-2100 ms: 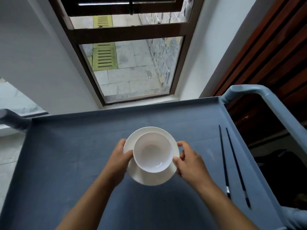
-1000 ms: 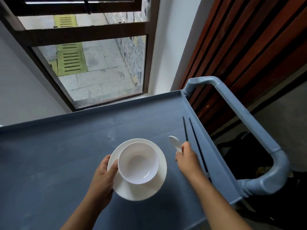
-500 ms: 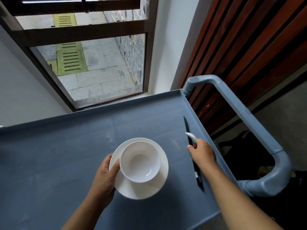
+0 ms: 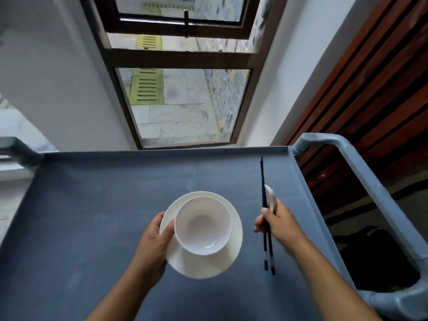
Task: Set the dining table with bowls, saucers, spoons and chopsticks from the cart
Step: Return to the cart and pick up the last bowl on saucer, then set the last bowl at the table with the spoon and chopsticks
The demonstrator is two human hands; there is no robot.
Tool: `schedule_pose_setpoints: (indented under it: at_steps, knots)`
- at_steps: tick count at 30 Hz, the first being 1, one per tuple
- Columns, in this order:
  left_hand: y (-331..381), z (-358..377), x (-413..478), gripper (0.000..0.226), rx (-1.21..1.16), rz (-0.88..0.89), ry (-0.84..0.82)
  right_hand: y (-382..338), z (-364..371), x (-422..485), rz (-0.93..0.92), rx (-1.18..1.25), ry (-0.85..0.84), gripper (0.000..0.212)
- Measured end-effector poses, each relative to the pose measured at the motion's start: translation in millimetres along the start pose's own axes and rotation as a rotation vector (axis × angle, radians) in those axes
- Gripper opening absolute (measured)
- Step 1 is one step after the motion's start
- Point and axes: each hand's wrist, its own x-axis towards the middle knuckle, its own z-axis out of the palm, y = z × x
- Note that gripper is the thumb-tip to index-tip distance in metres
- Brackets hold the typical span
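Presently: left hand (image 4: 152, 246) grasps the saucer (image 4: 208, 262) carrying the bowl (image 4: 203, 225), thumb on the rim; right hand (image 4: 278, 225) pinches chopsticks (image 4: 262, 181) and spoon (image 4: 271, 198) together, all above the cart (image 4: 92, 193) tray. Advice: keep the saucer level when turning away, bundle tight; the cart handle (image 4: 370, 181) flanks the right arm.
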Motion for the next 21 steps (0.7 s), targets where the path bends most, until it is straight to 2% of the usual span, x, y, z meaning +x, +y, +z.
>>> schedule_pose_setpoints:
  at_steps: [3,6,12,15,21]
  knots:
    - [0,-16,-26,0.025,-0.04,0.035,0.103,-14,34,-10,-0.001,0.201,-0.205,0.009]
    - [-10,-30,-64,0.025,-0.077,0.064,0.238,-24,65,-23,0.021,0.217,-0.411,0.015]
    - [-51,-57,-168,0.046,-0.196,0.138,0.584,-32,131,-81,-0.004,0.082,-0.746,0.019]
    - [-71,-73,-224,0.046,-0.242,0.173,0.767,-30,165,-119,-0.083,-0.044,-0.897,0.024]
    - [-108,-101,-331,0.048,-0.437,0.234,1.066,-25,249,-203,-0.177,-0.275,-1.216,0.017]
